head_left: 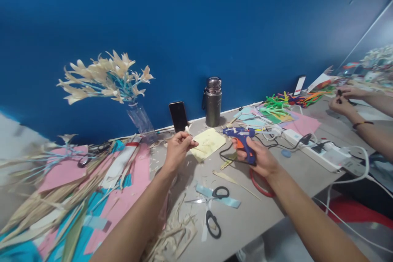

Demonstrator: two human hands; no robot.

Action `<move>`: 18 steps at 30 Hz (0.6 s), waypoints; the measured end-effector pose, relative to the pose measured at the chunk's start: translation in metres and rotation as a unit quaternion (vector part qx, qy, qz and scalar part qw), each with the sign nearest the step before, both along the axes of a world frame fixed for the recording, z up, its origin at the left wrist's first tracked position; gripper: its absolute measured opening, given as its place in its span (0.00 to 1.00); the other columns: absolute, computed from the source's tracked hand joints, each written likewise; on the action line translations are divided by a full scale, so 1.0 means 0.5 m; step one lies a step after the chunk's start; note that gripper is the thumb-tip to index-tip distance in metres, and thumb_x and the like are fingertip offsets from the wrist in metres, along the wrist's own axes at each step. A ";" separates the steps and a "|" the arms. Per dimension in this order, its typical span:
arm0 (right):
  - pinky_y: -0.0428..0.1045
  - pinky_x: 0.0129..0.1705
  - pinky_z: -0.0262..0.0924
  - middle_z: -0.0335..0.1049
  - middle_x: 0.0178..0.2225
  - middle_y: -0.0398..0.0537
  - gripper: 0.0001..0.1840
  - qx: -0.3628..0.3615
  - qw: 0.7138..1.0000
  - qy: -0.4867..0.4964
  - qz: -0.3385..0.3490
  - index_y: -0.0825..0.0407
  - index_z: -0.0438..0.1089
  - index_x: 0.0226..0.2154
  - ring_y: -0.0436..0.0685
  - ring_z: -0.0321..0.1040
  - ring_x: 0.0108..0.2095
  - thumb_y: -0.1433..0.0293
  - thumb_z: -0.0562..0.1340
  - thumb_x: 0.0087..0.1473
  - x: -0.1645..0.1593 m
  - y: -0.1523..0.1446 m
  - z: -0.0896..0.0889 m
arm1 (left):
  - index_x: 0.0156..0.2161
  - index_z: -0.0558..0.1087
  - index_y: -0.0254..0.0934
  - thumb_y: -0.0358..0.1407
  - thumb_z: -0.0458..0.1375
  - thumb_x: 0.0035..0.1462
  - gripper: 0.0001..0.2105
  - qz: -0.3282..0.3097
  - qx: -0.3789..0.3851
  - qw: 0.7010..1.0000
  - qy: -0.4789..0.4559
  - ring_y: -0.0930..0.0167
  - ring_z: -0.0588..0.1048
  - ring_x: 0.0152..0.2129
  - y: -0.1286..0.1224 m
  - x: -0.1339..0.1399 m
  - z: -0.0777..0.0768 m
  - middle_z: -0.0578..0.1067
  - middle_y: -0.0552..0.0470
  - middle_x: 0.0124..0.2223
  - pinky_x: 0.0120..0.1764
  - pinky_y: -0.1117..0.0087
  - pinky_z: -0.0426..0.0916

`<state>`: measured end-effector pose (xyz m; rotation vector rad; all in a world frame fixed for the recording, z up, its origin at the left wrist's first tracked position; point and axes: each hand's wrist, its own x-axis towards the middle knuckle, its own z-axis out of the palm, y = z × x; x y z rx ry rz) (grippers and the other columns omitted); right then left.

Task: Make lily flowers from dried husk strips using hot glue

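Okay, so the left side of the table is being totally buried under dried leaf strips (55,190) and pink sheets (141,172), with pale flowers (106,77) being held up by a clear vase (141,120) near the blue wall. Next along, a dark-screened phone (178,116) is being kept upright, and the scissors (209,204) are being left lying across a light-blue strip (231,202). Yellow paper (208,143) is being lined up between the hands, with a metal flask (213,104) behind it. Farther right, space is being hogged by green pipe cleaners (278,104) and a white power strip (310,149); something dark is being handled by a co-worker's hands (344,100).

Grip-wise, a tiny pale piece (187,129) is being pinched between the left hand's (181,147) thumb and fingers. The blue glue gun (248,147) is being gripped by the right hand (262,155), fingers wrapped around its handle, nozzle being pointed left.
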<state>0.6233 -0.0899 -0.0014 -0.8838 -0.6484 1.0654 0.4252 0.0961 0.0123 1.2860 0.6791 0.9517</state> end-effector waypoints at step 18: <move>0.50 0.39 0.57 0.69 0.39 0.50 0.20 -0.014 0.985 -0.168 0.021 0.52 0.73 0.42 0.53 0.58 0.32 0.53 0.60 0.64 -0.078 -0.008 0.012 | 0.31 0.71 0.37 0.39 0.69 0.52 0.12 -0.039 0.085 0.993 -0.069 0.72 0.80 0.25 -0.050 -0.022 0.030 0.77 0.57 0.26 0.35 0.71 0.73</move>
